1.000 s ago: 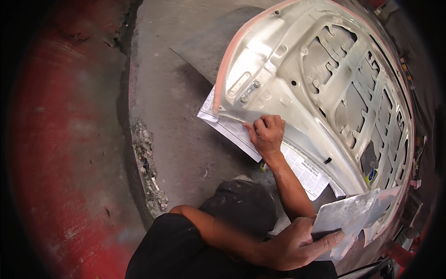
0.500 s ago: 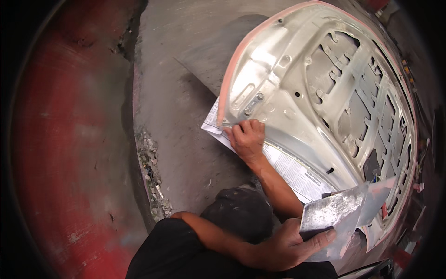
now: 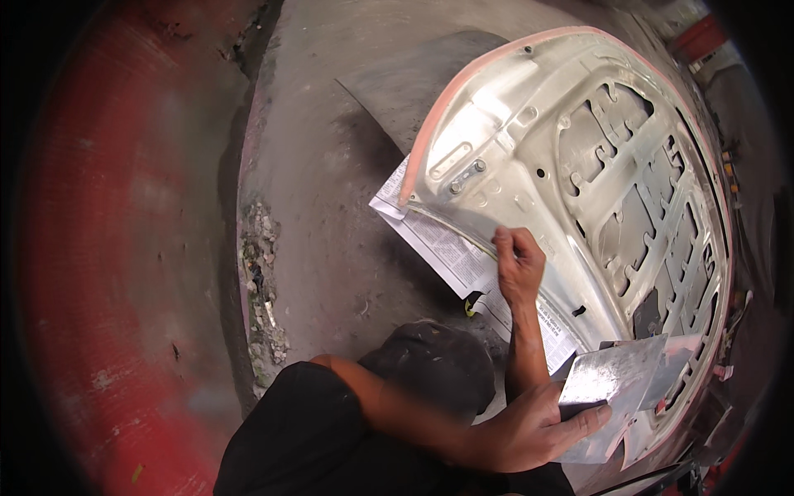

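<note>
In my left hand (image 3: 525, 430), a shiny metal plate (image 3: 619, 368) is gripped with the thumb along its near edge. A greyer, smeared sheet lies beyond it, partly covered. My right hand (image 3: 521, 266) is closed at the near edge of a car hood (image 3: 488, 211), its fingers curled. Whatever those fingers may hold is hidden. The hood shows its bare metal underside, with cut-out ribs and a pink-coated rim. A pale yellowish line runs along its edge beside my right hand. Printed newspaper (image 3: 447, 252) sticks out beneath that edge.
Dusty grey floor (image 3: 322, 215) stretches left of the hood. Crumbled rubble (image 3: 263, 306) lines a crack, with a worn red surface (image 3: 91, 289) beyond. A rounded black form (image 3: 434, 364) sits just below the newspaper. Dark clutter stands behind the hood at the far right.
My right hand has slid along the hood's edge from its left corner toward the right and nearer to me. My left hand, with the metal plate, has shifted slightly right.
</note>
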Available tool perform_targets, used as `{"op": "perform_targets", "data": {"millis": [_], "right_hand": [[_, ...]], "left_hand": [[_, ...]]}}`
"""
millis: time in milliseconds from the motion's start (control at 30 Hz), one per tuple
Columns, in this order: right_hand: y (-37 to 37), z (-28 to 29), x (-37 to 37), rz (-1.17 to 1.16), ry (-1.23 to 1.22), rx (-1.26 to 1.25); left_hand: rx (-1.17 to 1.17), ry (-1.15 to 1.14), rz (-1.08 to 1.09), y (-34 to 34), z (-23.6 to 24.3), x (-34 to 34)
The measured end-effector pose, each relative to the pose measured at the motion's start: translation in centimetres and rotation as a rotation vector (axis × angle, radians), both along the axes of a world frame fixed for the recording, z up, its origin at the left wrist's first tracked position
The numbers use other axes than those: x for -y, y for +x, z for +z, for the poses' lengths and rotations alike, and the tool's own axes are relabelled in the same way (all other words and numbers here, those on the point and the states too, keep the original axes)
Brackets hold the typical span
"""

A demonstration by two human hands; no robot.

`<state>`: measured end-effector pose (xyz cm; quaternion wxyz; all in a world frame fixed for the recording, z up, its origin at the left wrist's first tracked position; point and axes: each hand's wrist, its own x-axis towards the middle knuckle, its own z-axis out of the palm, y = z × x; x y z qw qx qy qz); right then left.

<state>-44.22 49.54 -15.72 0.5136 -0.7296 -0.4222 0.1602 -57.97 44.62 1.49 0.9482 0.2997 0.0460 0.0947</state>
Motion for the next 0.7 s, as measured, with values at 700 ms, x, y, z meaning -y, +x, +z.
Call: {"op": "perform_targets", "data": {"millis": [700], "right_hand": [[6.1,27.1,33.2,0.093,0.073,0.407]], "left_hand": [[-0.327,-0.011,0.330,6.3,0.5,8.6]]}}
